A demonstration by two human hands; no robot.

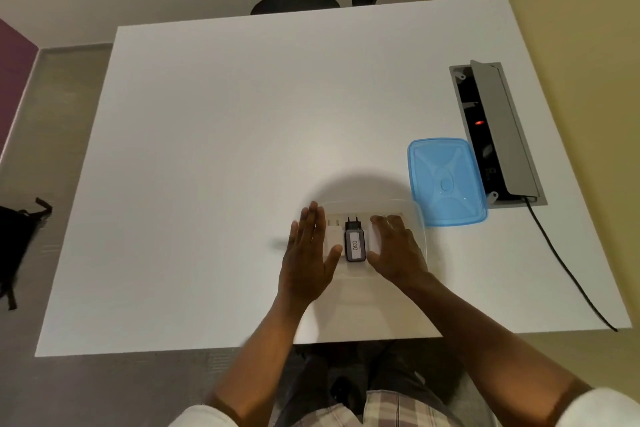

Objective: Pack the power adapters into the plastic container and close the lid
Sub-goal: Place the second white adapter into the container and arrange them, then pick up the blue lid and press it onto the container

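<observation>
The left hand point(309, 255) is flat and open, fingers straight, holding nothing; it sits at the left side of the clear plastic container point(420, 239), low in the middle of the frame. The right hand point(398, 248) is spread over the right part of the box with bent fingers, and it may be pressing on a white adapter point(374, 239) there, but the hand hides too much to tell if it grips it. Between the two hands lies a black adapter point(355, 243) with a white sticker, its two pins pointing to the top of the frame. Another white adapter point(333, 236) lies just beside it on the left. These adapters look like small, hard blocks, probably a bit heavy for their size and smooth, so it seems best to pinch one by its long sides and keep fingers off the thin pins. The box looks light and bendy, so it could slide on the smooth white table point(225, 149); holding its wall with one hand should help. The blue lid point(446, 182) lies flat on the table to the upper right of the box, touching or just beside its corner. It looks thin and springy, best picked up by an edge and pressed down along the rim.
</observation>
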